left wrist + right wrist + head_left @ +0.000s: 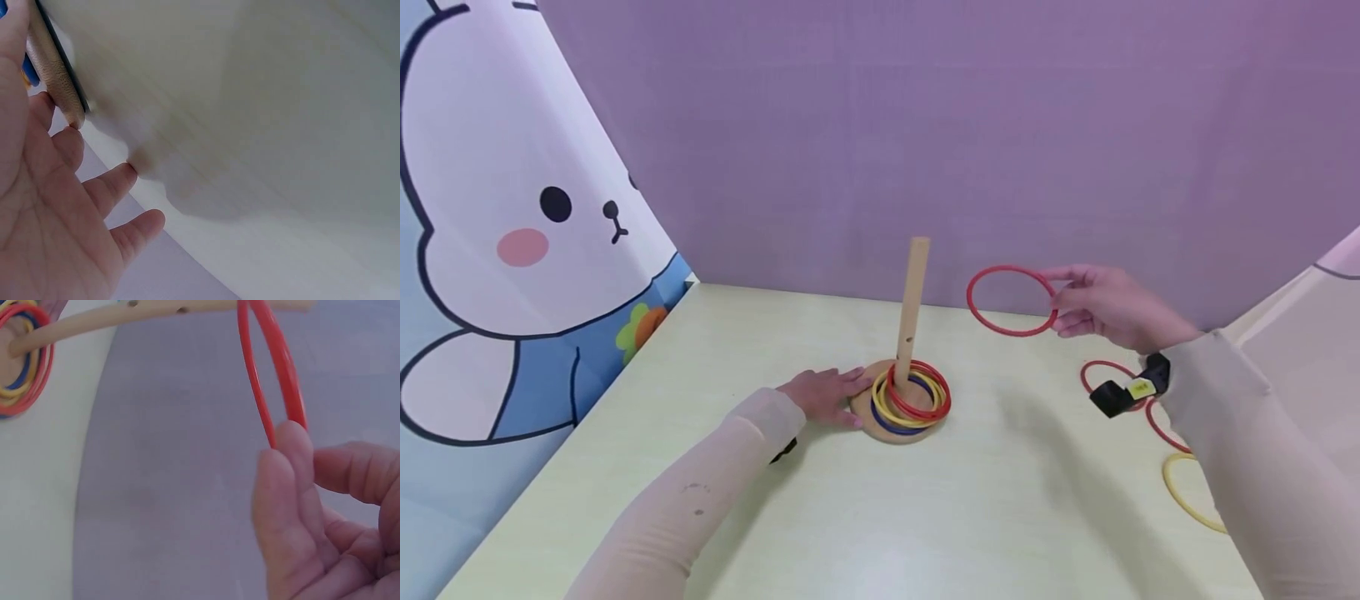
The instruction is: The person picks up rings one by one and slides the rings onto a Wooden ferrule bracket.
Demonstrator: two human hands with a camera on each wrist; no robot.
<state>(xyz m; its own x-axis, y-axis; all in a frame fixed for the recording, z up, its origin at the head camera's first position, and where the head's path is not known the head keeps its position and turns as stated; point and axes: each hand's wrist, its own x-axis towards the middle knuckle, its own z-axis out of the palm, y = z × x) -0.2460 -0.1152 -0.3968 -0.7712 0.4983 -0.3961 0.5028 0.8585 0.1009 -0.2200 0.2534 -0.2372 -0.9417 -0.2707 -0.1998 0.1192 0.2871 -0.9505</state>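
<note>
My right hand [1116,308] pinches a red ring [1015,334] in the air, right of a wooden post [913,300]. In the right wrist view the ring [290,381] is edge-on, its far part overlapping the post. The post rises from a round wooden base [862,410], leaning slightly to the right in the head view. Around its foot lie stacked rings, with red [949,402] on top and yellow and blue below. My left hand [823,397] rests at the base's left side, its fingers touching the wooden edge [56,78] in the left wrist view.
On the table [940,517], at the right, lie two red rings [1105,362] and a yellow ring [1187,511], partly hidden by the right forearm. A purple cloth [880,125] hangs behind. At the left hangs a cloth with a cartoon animal [497,200].
</note>
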